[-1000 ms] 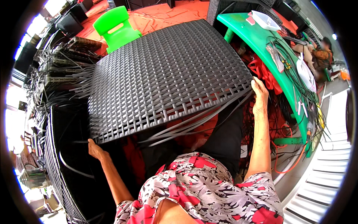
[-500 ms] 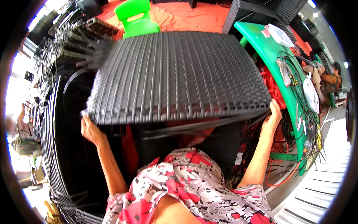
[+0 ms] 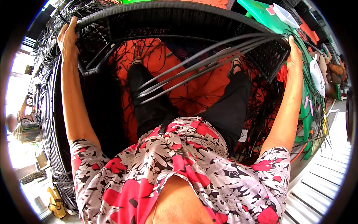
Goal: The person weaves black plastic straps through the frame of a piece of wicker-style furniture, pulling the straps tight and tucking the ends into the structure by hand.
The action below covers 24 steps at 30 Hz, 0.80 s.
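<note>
The left hand (image 3: pixel 68 39) and right hand (image 3: pixel 294 55), fingers curled, grip a black wicker furniture piece (image 3: pixel 175 22) at opposite ends; loose strands (image 3: pixel 231 52) trail.

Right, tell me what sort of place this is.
Probably a weaving workshop, perhaps for furniture: the left hand and right hand hold a black woven piece with loose grey strands at its right end, and black strands lie scattered over the red floor.
</note>
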### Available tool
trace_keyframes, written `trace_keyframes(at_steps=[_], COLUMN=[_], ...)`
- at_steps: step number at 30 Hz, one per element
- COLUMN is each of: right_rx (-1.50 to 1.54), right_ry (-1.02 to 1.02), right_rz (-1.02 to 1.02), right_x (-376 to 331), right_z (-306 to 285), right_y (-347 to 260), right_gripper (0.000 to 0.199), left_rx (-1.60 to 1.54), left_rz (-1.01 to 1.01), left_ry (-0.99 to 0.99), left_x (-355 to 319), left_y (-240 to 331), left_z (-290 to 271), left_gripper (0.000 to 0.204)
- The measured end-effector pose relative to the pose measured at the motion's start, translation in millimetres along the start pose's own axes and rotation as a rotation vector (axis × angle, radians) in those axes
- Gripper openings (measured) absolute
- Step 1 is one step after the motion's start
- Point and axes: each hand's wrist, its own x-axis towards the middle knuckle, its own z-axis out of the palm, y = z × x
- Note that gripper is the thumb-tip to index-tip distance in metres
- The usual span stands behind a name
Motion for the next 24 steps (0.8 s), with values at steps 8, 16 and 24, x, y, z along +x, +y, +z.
trace_keyframes(at_steps=[8,16,24], right_rx=[0.019,0.008,-0.417], right_ry=[0.382,-0.226,-0.012], right_rz=[-0.199,-0.376,-0.392], right_x=[-32.7,-141.0,-139.5], right_z=[-7.9,70.2,6.5], right_y=[15.0,-45.0,-31.4], right_gripper=[0.018,0.013,0.021], left_rx=[-0.246,-0.392,-0.468], left_rz=[-0.059,-0.072,-0.053], left_ry=[0.152,0.337,0.184], left_x=[-44.2,-160.2,-184.3], left_y=[-32.2,-43.3,-89.4], left_z=[-16.0,-33.0,-13.3], left_gripper=[0.011,0.006,0.012])
